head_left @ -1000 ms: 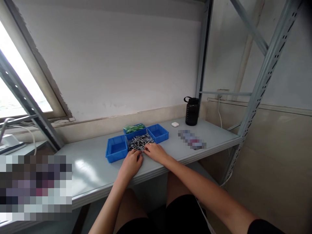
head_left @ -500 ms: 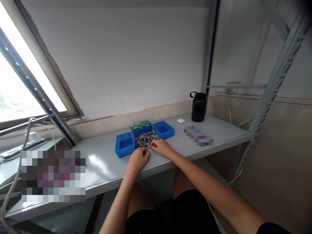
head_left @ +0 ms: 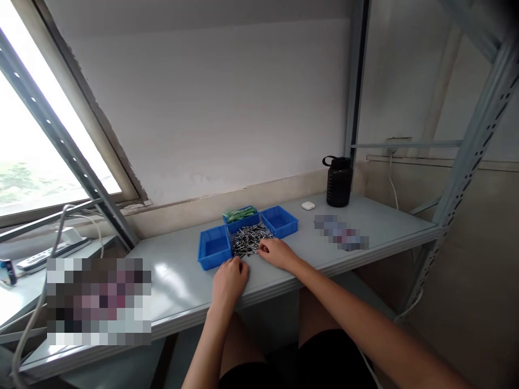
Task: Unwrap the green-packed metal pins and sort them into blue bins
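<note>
A pile of small metal screw-like pieces lies between blue trays on the grey table. My left hand rests at the near side of the pile, fingers curled; what they hold, if anything, is hidden. At the pile's right edge, my right hand has its fingers pressed together, and their contents are too small to make out. The left blue tray and the right blue tray look empty inside. Behind the pile, green packets fill a third blue tray.
A black bottle stands at the back right, with a small white case to its left. Blurred patches cover items at the right and far left. A power strip lies on the left side surface. Metal shelf posts flank the table.
The view has shifted, so the table appears slightly lower and further right. My left hand has drawn back a little from the pile toward the table's front edge; my right hand stays beside it.
</note>
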A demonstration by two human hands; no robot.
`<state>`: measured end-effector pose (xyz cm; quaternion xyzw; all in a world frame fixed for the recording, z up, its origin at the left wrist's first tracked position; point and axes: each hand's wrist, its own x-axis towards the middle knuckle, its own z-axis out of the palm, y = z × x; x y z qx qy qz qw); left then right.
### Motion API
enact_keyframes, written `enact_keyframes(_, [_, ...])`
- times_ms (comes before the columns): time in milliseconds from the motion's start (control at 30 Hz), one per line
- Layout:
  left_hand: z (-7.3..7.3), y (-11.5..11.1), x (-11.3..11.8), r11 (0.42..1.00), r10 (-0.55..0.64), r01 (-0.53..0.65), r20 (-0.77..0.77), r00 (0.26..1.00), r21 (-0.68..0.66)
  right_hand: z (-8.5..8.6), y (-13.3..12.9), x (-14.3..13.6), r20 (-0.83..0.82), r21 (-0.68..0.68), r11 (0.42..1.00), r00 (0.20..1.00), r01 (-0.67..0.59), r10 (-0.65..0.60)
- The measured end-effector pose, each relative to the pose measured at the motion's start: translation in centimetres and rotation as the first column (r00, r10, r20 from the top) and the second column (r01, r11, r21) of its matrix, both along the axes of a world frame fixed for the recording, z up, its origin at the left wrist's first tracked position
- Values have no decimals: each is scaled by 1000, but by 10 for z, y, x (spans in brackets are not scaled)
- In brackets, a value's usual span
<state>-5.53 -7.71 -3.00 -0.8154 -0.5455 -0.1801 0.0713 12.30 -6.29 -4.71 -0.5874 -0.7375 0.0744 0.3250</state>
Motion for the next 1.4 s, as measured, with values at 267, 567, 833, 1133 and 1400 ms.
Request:
enact_keyframes(267, [2,21,37,986,-166,167,-48,985,3,2,0,0,-89,49,996,994,74,-70])
enact_keyframes(567, [-7,24,33,957,-274,286,162,948,-55,-1,0,2,-93,55,997,995,51,-46])
enact_keyframes(833, [-9,26,34,917,-399,397,94,912,44,-4,2,2,-25,30,999,999,41,-40])
enact_keyframes(1133, [-10,30,34,927,-373,374,227,900,41,-3,4,3,-142,44,999,990,24,-18])
enact_keyframes(1400, [-3,28,33,975,-217,162,526,822,149,0,1,5,-271,152,987,958,-57,97])
